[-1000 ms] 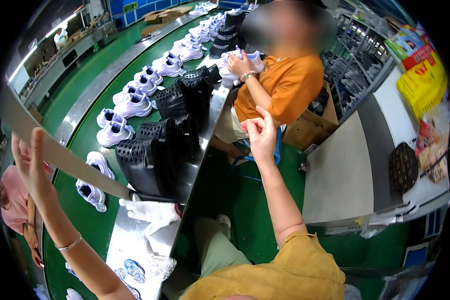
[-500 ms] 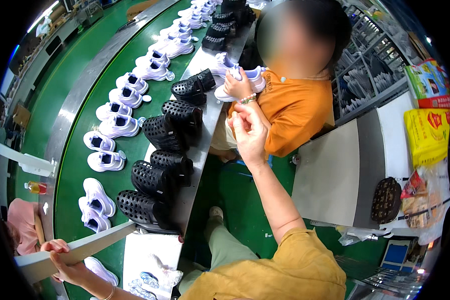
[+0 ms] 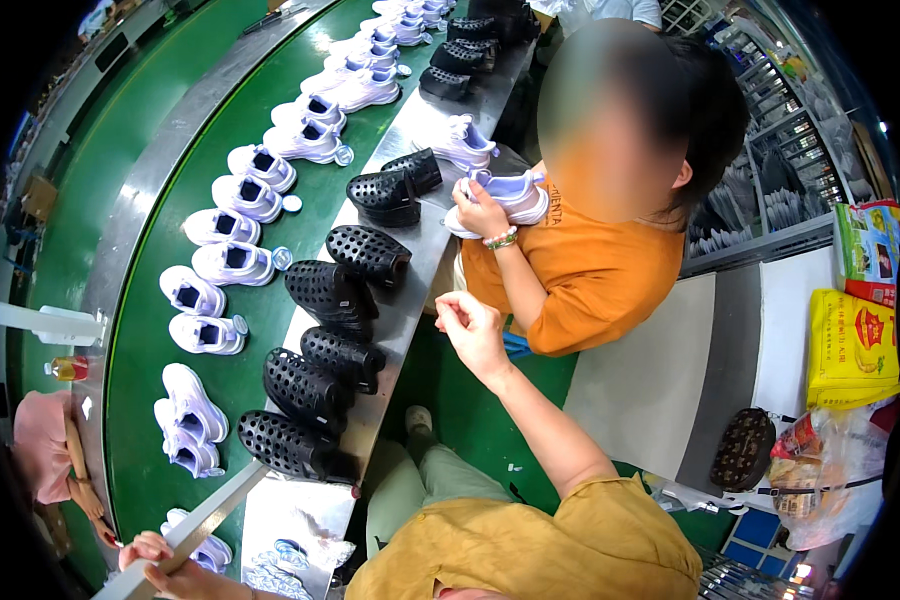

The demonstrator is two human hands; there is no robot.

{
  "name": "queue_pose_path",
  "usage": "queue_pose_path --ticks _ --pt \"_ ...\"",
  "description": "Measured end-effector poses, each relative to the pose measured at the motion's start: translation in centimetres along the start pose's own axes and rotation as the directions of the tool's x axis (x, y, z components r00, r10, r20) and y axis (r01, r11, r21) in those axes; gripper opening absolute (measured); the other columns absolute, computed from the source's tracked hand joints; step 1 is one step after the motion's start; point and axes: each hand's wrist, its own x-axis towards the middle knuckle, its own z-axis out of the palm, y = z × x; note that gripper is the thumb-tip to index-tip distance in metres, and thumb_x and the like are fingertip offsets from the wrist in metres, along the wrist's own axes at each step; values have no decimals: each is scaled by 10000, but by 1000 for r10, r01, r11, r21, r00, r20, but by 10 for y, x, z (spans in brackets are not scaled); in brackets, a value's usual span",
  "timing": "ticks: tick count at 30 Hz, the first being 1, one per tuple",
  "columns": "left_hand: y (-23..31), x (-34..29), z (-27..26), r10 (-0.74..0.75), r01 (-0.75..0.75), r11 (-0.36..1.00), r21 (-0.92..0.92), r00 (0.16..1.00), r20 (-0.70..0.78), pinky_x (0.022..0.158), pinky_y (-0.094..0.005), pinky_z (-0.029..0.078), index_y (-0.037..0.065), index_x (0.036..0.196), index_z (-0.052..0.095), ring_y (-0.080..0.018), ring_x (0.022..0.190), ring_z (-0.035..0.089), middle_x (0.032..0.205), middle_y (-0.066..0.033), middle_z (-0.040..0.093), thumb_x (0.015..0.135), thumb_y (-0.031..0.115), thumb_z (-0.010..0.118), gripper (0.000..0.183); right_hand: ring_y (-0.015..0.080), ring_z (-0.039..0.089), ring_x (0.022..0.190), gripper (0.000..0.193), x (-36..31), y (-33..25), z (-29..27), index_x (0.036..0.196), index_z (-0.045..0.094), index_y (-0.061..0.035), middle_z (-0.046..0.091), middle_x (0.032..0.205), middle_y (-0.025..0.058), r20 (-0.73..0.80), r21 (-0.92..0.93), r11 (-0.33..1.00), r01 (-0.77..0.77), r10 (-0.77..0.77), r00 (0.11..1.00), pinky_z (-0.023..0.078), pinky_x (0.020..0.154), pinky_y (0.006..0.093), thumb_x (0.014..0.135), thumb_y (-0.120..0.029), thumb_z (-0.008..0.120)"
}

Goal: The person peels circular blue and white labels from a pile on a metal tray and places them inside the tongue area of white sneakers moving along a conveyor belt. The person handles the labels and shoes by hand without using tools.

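Note:
My left hand point(image 3: 160, 568) is wrapped round a pale metal bar point(image 3: 205, 512) that slants up from the lower left toward the black shoe forms. In mid-air beside the steel ledge point(image 3: 402, 330), my right hand point(image 3: 473, 330) has its fingers curled, thumb near the index finger; anything small inside is hidden. Nearest to it on the ledge are black perforated shoe forms point(image 3: 342, 355). Just beyond, a co-worker in an orange shirt holds a white sneaker point(image 3: 518, 197). Another white sneaker point(image 3: 462, 143) rests on the ledge.
Pairs of white sneakers point(image 3: 235, 262) line the green conveyor belt point(image 3: 140, 400). A white board with shoe insoles point(image 3: 290, 552) lies low by the bar. On the right stand a grey panel point(image 3: 640, 370), a yellow bag point(image 3: 852, 350) and a brown pouch point(image 3: 742, 450). Another person is at far left.
My right hand has drawn back from near the co-worker's arm toward the ledge. My left hand appears lower, still round the bar. The whole view has shifted slightly.

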Motion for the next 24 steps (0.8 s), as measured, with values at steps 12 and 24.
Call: queue_pose_path --ticks 12,24 --pt "-19 8 -34 -108 111 988 -103 994 31 598 -265 413 -12 1014 496 -168 649 475 784 -69 521 849 379 639 448 59 579 696 113 88 -39 -32 1032 575 -13 610 770 10 -216 45 998 -45 53 975 465 611 199 936 -69 549" --pt "-20 9 -27 -55 57 998 -32 997 58 543 -339 465 -11 1063 517 -225 623 509 852 -111 544 822 480 660 565 61 459 523 545 178 -37 -27 1355 288 32 567 729 37 -400 320 945 71 67 914 321 423 192 898 -49 571"
